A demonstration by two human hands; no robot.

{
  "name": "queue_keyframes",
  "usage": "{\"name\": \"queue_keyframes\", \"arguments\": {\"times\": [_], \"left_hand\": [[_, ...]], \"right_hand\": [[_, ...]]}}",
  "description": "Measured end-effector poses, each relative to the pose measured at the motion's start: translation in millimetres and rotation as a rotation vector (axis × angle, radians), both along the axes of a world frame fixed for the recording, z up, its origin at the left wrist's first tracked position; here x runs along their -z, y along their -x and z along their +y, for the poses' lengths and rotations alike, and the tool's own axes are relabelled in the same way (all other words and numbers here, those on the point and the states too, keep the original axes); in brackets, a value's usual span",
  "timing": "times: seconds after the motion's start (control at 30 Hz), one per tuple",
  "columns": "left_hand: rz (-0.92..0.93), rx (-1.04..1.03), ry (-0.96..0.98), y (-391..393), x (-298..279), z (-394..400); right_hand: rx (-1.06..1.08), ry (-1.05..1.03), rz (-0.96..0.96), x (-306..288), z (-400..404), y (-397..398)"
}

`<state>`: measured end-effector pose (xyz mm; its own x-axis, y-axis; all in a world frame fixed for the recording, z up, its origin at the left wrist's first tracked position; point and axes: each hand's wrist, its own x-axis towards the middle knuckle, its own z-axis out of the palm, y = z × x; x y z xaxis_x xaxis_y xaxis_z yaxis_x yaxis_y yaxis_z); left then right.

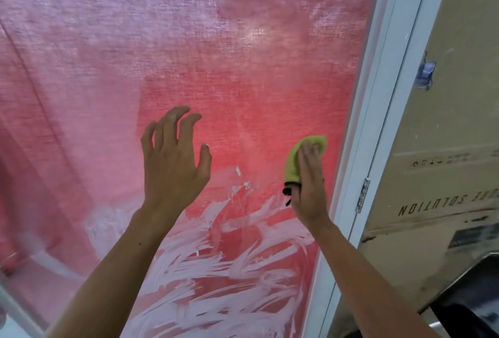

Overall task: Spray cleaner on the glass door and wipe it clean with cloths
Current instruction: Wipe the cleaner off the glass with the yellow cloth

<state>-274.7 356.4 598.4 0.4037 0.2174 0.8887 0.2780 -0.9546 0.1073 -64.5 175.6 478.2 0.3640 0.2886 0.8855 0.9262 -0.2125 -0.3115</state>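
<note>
The glass door (189,54) fills most of the view, with red-pink fabric showing behind it. White foamy smears of cleaner (224,264) streak its lower middle. My right hand (310,183) presses a yellow-green cloth (302,154) flat against the glass near the door's right edge, fingers straight over the cloth. A black tag hangs from the cloth's lower edge. My left hand (172,159) is raised in front of the glass to the left of the cloth, fingers spread and loosely bent, holding nothing. No spray bottle is in view.
The white door frame (378,111) runs diagonally down the right side, with a metal hinge (362,196) on it. Beyond the frame stands brown cardboard (442,148) with mirrored print. A dark object (469,297) sits at the lower right.
</note>
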Motion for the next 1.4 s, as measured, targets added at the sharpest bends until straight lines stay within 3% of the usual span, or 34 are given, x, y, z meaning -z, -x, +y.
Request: {"name": "queue_keyframes", "arguments": {"times": [0.1, 0.13, 0.23, 0.3, 0.43, 0.53, 0.6, 0.8, 0.87, 0.97, 1.0, 1.07, 1.2, 1.27, 1.33, 1.4], "left_hand": [[0.001, 0.009, 0.02, -1, 1, 1], [0.003, 0.014, 0.024, -2, 1, 0], [0.024, 0.023, 0.021, -5, 4, -5], [0.028, 0.018, 0.015, -5, 5, -5], [0.026, 0.004, 0.014, -4, 5, -1], [0.024, -0.003, 0.009, -5, 5, -1], [0.024, -0.005, 0.006, -6, 6, -1], [0.027, 0.011, 0.011, -5, 10, 2], [0.018, 0.013, 0.004, -6, 10, 4], [0.009, 0.022, -0.021, -4, 12, 6], [0.017, 0.033, -0.028, -3, 12, 8], [0.041, 0.053, -0.044, 2, 12, 13], [0.092, 0.097, -0.105, 9, 15, 24], [0.078, 0.122, -0.128, 11, 17, 30], [0.029, 0.132, -0.14, 11, 19, 34], [-0.007, 0.137, -0.141, 11, 23, 36]], "right_hand": [[-0.012, 0.297, -0.264, 7, -20, -17], [-0.001, 0.288, -0.252, -1, -28, -24], [0.016, 0.067, 0.022, -27, -46, -37], [0.024, 0.016, 0.011, -28, -48, -40], [0.1, 0.117, 0.011, 30, -33, -24], [0.087, 0.35, -0.151, 67, -32, -17], [0.061, 0.397, -0.204, 61, -38, -22], [0.143, -0.114, 0.138, 12, -7, -6], [0.106, -0.03, 0.021, 17, 18, 18], [-0.017, 0.442, -0.439, 46, 37, 35], [-0.033, 0.508, -0.52, 47, 36, 31], [-0.097, 0.374, -0.449, 34, 36, 28], [0.007, -0.153, -0.039, -10, 51, 33], [0.04, -0.192, -0.01, -12, 69, 46], [-0.035, 0.028, -0.199, 9, 78, 58], [-0.072, 0.407, -0.517, 35, 72, 61]]}}
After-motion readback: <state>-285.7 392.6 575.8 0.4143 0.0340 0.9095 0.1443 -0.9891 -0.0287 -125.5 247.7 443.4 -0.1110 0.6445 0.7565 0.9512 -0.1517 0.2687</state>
